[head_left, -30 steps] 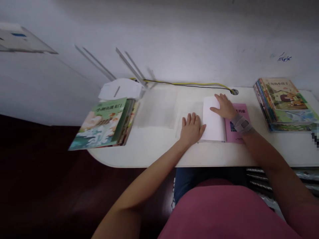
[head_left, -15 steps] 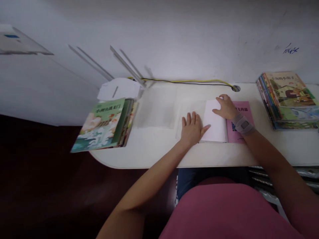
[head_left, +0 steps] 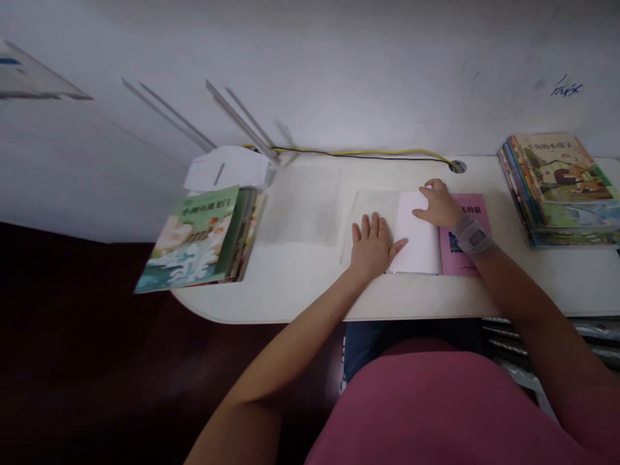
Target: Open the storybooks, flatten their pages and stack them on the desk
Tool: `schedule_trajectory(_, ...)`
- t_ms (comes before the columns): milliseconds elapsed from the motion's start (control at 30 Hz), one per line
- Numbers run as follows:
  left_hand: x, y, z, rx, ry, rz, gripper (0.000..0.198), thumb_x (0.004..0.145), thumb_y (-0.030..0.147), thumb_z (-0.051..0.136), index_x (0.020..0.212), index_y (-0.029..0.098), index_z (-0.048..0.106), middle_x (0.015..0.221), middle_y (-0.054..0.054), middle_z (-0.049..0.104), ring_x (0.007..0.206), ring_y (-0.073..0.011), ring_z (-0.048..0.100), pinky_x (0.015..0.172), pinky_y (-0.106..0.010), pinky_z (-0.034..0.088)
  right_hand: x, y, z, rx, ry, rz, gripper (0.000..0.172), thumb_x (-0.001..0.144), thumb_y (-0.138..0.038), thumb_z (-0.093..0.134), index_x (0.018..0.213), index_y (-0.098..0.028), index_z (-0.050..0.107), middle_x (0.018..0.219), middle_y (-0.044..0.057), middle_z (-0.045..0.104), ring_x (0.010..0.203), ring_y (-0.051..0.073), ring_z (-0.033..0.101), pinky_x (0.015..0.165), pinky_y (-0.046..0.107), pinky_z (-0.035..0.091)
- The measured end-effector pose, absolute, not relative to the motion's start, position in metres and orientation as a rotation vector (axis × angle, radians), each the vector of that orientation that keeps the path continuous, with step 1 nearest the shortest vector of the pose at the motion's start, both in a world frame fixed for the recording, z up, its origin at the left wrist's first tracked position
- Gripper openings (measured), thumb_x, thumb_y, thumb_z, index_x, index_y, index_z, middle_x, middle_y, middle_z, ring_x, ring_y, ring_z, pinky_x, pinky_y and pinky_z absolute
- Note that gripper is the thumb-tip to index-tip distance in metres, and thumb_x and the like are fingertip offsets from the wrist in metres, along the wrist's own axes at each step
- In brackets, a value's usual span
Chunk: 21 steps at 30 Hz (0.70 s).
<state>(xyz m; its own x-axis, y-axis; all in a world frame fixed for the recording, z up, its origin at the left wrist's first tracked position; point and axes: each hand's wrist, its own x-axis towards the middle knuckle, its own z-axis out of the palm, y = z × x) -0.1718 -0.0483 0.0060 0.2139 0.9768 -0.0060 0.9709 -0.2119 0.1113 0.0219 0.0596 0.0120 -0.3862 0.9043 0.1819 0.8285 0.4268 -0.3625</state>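
The white page [head_left: 416,242] of the pink book [head_left: 462,248] runs front-to-back; left hand [head_left: 372,245] flat, fingers apart, at its left edge, right hand [head_left: 438,203], fingers together, pressing its top.

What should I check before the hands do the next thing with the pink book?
1. Left hand flat on the clear sheet: ok.
2. Right hand resting on the white page: ok.
3. White page lying flat over the left part of the pink book: ok.
4. Left book stack fully on the desk: not ok, it juts over the edge.
5. Yellow cable away from both hands: ok, it runs along the wall.
6. Clear sheet joined to the book: cannot tell.
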Motion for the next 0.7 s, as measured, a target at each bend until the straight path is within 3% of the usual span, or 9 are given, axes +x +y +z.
schedule_trajectory(700,-0.1735,-0.0477,0.0074,2.377,1.866,0.071,0.082,0.094,0.062,0.019,0.145,-0.002,0.029,0.153,-0.024,0.024,0.142,-0.0411,0.017,0.112,-0.059,0.018,0.0225,0.0582,0.0141,-1.517,-2.35,0.33,0.041,0.071,-0.036,0.07,0.102,-0.01,0.065,0.122,0.018,0.044,0.116,0.034,0.044,0.103,0.048,0.037)
